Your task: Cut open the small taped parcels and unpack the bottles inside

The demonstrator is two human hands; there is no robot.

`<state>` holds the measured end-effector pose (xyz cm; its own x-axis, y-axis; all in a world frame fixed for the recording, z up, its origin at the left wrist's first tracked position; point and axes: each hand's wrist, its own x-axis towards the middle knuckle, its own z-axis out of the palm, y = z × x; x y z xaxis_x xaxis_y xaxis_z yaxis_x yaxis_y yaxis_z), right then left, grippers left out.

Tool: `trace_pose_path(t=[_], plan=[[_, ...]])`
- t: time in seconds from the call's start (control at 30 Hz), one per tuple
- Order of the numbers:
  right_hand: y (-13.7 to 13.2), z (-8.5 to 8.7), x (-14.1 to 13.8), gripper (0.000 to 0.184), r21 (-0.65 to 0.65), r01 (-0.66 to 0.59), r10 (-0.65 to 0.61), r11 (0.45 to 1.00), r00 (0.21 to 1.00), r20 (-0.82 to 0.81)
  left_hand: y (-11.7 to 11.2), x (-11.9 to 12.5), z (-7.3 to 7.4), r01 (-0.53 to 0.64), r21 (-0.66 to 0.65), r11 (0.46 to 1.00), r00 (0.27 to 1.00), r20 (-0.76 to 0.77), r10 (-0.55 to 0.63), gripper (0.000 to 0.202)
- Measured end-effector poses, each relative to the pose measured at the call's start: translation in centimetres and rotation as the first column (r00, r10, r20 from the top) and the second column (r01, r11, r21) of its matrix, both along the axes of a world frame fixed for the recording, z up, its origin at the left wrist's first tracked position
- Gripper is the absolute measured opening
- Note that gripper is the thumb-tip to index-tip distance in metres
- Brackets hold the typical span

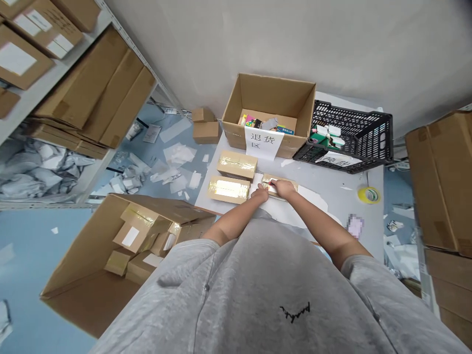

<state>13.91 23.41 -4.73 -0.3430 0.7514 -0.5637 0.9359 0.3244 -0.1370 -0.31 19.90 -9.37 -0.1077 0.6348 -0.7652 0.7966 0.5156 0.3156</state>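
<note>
A small taped cardboard parcel (289,185) lies on the grey table (342,206) in front of me. My right hand (283,188) rests on top of it with the fingers curled over its near edge. My left hand (259,193) is closed against the parcel's left end. Two more taped parcels sit to the left, one near (228,189) and one farther back (237,164).
An open carton (271,105) with a paper sign and a black plastic crate (350,135) stand at the table's back. A yellow tape roll (369,194) lies to the right. A big open box of parcels (125,246) sits on the floor at left, by shelves of cartons.
</note>
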Motion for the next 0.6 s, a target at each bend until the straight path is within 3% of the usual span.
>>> trace_pose_path(t=[0.37, 0.6], plan=[[-1.2, 0.1, 0.0, 0.040, 0.005, 0.081, -0.081, 0.997, 0.989, 0.125, 0.4, 0.3, -0.3, 0.011, -0.033, 0.999, 0.999, -0.038, -0.012, 0.054], [-2.8, 0.4, 2.5, 0.041, 0.034, 0.197, -0.200, 0.980, 0.964, 0.174, 0.6, 0.2, 0.3, 0.000, -0.063, 0.998, 0.999, -0.034, -0.002, 0.056]])
